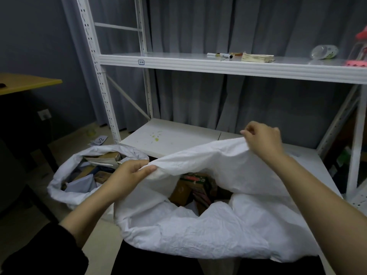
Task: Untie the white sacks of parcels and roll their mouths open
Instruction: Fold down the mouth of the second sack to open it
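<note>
A large white sack (pixel 208 231) stands in front of me with its mouth open. Brown cardboard parcels (pixel 190 189) show inside it. My left hand (pixel 129 175) grips the sack's far rim at its left end. My right hand (pixel 262 139) pinches the same rim farther right and holds it raised. The rim stretches taut between the two hands. A second white sack (pixel 65 187) sits to the left on the floor. Its mouth is rolled open, with boxes and pale envelopes (pixel 99 167) visible inside.
A white metal shelving rack (pixel 111 62) stands right behind the sacks, its low shelf (pixel 178 135) stained yellow. The upper shelf holds markers (pixel 219 55), a paper pad (pixel 257 57), a plastic bottle (pixel 323 52). A wooden table (pixel 25 82) is at the left. Grey curtains hang behind.
</note>
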